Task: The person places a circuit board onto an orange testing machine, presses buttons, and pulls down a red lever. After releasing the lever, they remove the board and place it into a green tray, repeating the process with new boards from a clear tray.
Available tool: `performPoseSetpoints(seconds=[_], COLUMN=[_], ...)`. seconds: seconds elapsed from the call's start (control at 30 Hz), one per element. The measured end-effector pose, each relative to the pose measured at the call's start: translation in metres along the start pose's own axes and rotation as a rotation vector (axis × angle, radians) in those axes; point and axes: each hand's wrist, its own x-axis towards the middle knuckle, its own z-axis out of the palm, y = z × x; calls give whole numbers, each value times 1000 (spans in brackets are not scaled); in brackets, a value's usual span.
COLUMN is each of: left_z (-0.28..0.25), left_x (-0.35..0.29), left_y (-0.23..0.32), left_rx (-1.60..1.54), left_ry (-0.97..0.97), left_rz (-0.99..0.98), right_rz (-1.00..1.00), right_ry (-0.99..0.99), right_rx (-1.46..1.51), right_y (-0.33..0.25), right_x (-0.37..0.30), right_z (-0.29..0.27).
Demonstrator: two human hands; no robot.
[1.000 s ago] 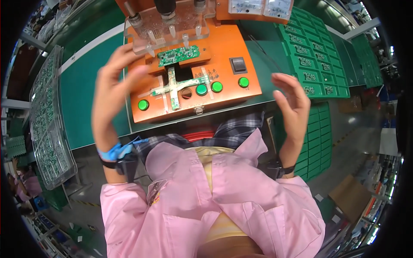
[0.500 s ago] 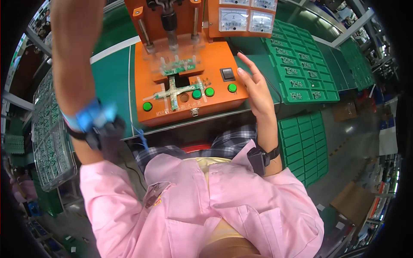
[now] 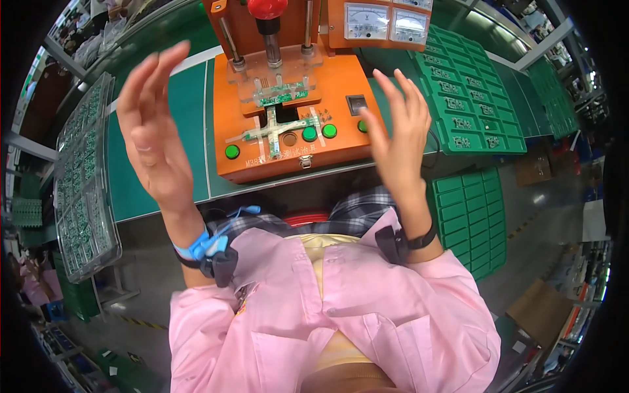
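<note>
My left hand (image 3: 154,134) is raised over the left part of the table, fingers stretched and apart, holding nothing. On its wrist sit a blue band and a black strapped device. My right hand (image 3: 400,141) hovers at the right front of an orange test fixture (image 3: 252,167), fingers spread and nothing in them. Its thumb is close to a green button and a black rocker switch (image 3: 356,105). The fixture carries a red-knobbed press (image 3: 265,6) over a clear plate (image 3: 301,73). A green circuit board (image 3: 283,93) lies beneath the plate, beside a taped cross-shaped piece (image 3: 274,128).
A panel of analog meters (image 3: 367,23) stands at the back. Green compartment trays (image 3: 514,144) with small boards lie to the right, and another green tray (image 3: 468,223) sits lower down. At the left is a clear tray (image 3: 85,262) full of boards.
My left hand has come down and back into view, open. A red knob now shows atop the press, where dark clamp parts showed before. My right hand stays near the fixture, fingers spread wider.
</note>
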Motion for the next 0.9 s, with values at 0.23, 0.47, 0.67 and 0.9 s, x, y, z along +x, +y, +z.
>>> performPoseSetpoints(seconds=[0.23, 0.47, 0.67, 0.9], left_z=[-18, 12, 18, 20], left_x=[-55, -74, -75, -66], left_y=[-13, -20, -20, -13], left_rx=[65, -97, -177, -308], left_ry=[120, 223, 235, 250], left_rz=[-469, -596, -588, -761], right_rz=[-245, -267, -277, -261], right_ry=[-63, 88, 131, 147], right_rx=[-60, -174, -165, -156], right_y=[-40, -36, -35, -33], right_x=[-49, -61, -63, -64], right_z=[15, 43, 49, 54])
